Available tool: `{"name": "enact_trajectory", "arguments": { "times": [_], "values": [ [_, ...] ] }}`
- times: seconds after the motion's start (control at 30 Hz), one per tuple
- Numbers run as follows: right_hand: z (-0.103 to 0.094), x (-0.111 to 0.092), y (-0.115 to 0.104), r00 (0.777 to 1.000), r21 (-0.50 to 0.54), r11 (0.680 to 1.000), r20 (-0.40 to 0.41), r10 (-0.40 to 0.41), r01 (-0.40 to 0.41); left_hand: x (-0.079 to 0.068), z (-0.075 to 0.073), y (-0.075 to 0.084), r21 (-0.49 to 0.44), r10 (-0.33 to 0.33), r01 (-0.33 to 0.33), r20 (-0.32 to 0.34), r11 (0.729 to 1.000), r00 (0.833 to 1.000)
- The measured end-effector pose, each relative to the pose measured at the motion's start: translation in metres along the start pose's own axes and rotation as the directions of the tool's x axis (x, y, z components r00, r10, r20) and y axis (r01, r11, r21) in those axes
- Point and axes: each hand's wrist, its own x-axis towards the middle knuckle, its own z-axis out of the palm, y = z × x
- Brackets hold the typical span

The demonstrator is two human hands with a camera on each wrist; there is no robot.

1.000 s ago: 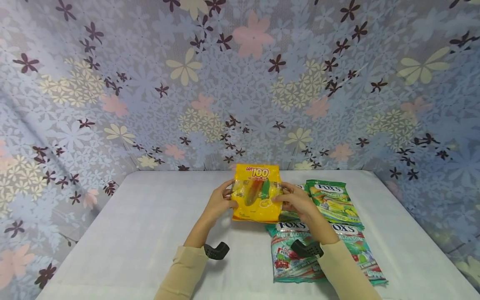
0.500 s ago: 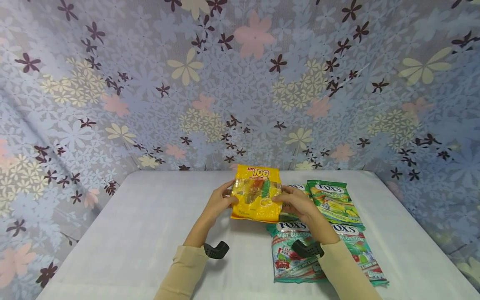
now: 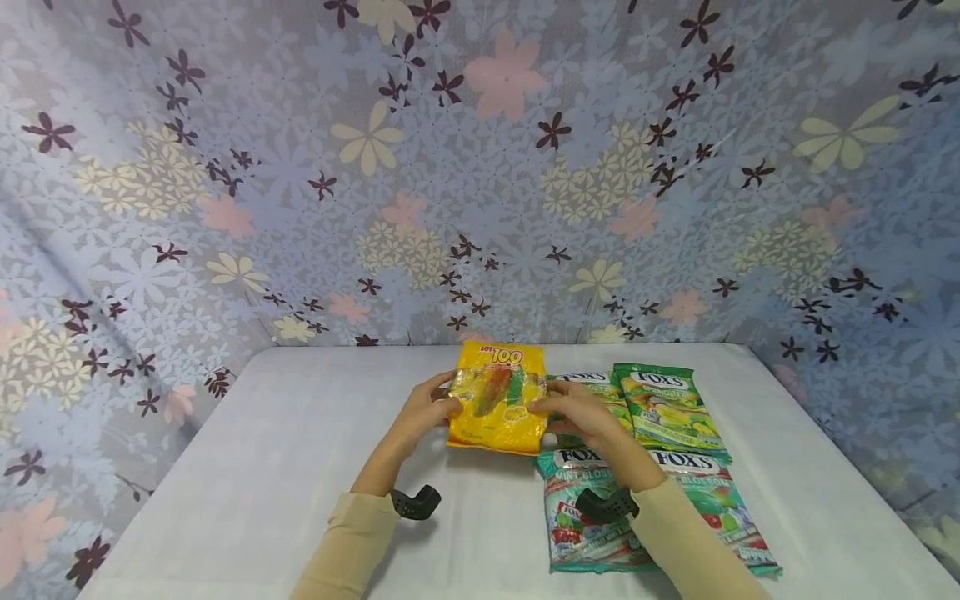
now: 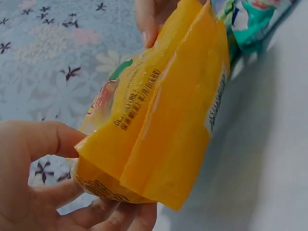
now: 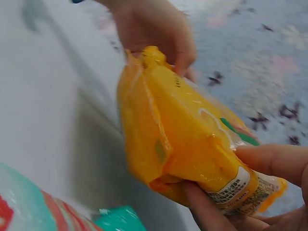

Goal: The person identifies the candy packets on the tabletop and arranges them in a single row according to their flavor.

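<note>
A yellow candy bag [image 3: 497,400] marked "LOT 100" is held between both hands in the head view, its front facing up toward me. My left hand [image 3: 424,417] grips its left side, thumb on the front and fingers behind. On the opposite side my right hand [image 3: 588,417] holds it the same way. In the left wrist view the candy bag [image 4: 168,110] shows its bottom seam and printed dates, with the left hand [image 4: 33,178] at one corner. The right wrist view has the candy bag [image 5: 178,130] pinched at a side by the right hand [image 5: 274,187].
Two green Fox's bags [image 3: 667,408] lie right of the yellow bag, one partly behind the right hand. Nearer the front are two teal Fox's Mint Blossom bags [image 3: 570,533], under the right forearm. A white-covered table [image 3: 247,467] meets a floral cloth backdrop [image 3: 480,208].
Both hands have shifted slightly left and down with the yellow candy bag, uncovering more of the green bag behind the right hand. The Fox's bags lie as before.
</note>
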Motion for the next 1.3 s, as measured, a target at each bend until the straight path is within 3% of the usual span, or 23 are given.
{"name": "enact_trajectory", "arguments": {
  "times": [0.17, 0.47, 0.8, 1.1, 1.3],
  "values": [
    [0.019, 0.013, 0.001, 1.0, -0.008, 1.0, -0.011, 0.029, -0.029, -0.004, -0.019, -0.01, 0.003, -0.019, 0.019, -0.026, 1.0, 0.999],
    [0.063, 0.049, -0.01, 0.994, -0.07, 0.995, 0.084, 0.07, -0.064, -0.008, -0.064, -0.018, 0.055, -0.107, 0.116, -0.144, 0.992, 0.984],
    [0.109, 0.087, -0.017, 0.995, -0.076, 0.996, 0.083, 0.059, -0.052, -0.009, -0.107, -0.02, 0.031, -0.193, 0.207, -0.249, 0.978, 0.949],
    [0.147, 0.107, -0.011, 0.976, 0.113, 0.979, 0.163, 0.147, -0.167, -0.013, -0.131, -0.032, 0.04, -0.195, 0.225, -0.37, 0.974, 0.908],
    [0.172, 0.114, -0.007, 0.979, 0.15, 0.973, 0.126, 0.157, -0.175, -0.014, -0.14, -0.044, 0.019, -0.204, 0.238, -0.451, 0.971, 0.869]
  ]
}}
